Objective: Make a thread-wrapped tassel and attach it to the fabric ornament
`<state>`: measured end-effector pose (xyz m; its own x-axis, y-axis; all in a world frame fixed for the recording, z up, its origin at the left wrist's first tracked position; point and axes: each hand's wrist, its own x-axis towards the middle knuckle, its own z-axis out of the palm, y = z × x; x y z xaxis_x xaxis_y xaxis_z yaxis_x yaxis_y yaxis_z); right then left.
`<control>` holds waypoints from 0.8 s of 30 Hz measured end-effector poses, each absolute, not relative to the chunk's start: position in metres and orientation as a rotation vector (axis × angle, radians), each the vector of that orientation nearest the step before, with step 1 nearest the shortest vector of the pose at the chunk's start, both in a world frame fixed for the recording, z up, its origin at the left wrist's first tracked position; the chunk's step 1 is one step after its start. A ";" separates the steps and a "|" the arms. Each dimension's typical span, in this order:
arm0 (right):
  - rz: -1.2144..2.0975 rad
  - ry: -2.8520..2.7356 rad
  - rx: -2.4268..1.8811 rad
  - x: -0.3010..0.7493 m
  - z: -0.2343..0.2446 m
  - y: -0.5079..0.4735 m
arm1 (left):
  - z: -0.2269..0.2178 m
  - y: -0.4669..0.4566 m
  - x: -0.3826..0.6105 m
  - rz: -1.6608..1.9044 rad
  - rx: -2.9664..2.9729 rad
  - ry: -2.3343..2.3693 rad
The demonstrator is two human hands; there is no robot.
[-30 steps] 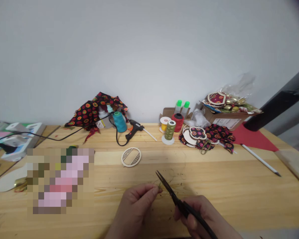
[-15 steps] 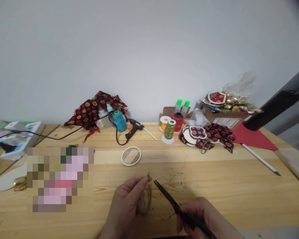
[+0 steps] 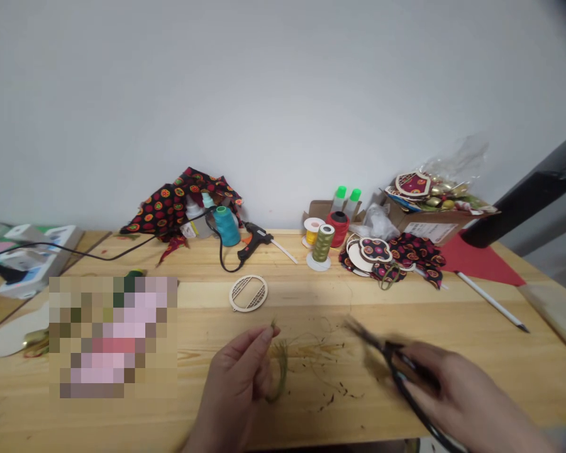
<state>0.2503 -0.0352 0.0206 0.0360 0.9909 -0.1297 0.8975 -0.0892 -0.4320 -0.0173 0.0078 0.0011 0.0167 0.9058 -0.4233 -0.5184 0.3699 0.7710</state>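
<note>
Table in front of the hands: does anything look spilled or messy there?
Yes. Dark thread snippets and loose strands lie scattered on the wooden table between the left hand, pinching an olive thread loop, and the right hand, holding scissors.

left hand [image 3: 238, 384] pinches olive thread loop [image 3: 279, 371] | right hand [image 3: 457, 393] grips blurred black scissors [image 3: 387, 358], apart from left hand | wooden disc [image 3: 248, 293] beyond left hand | wooden worktop [image 3: 453, 327] beneath
</note>
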 end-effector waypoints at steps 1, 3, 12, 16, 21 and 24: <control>0.515 -1.934 -2.213 0.258 0.021 -0.031 | 0.000 0.008 -0.017 1.166 0.467 1.043; 0.357 -1.843 -2.479 0.271 0.016 -0.022 | -0.001 0.007 -0.017 1.161 0.470 1.037; 0.319 -1.730 -2.736 0.296 0.001 -0.017 | -0.001 0.005 -0.016 1.147 0.467 1.038; 0.326 -1.763 -2.752 0.291 0.003 -0.016 | -0.001 0.005 -0.015 1.147 0.470 1.030; 0.329 -1.787 -2.767 0.276 0.004 -0.015 | -0.002 0.005 -0.015 1.140 0.498 1.040; 0.325 -1.823 -2.740 0.266 0.005 -0.015 | -0.002 0.004 -0.014 1.135 0.482 1.040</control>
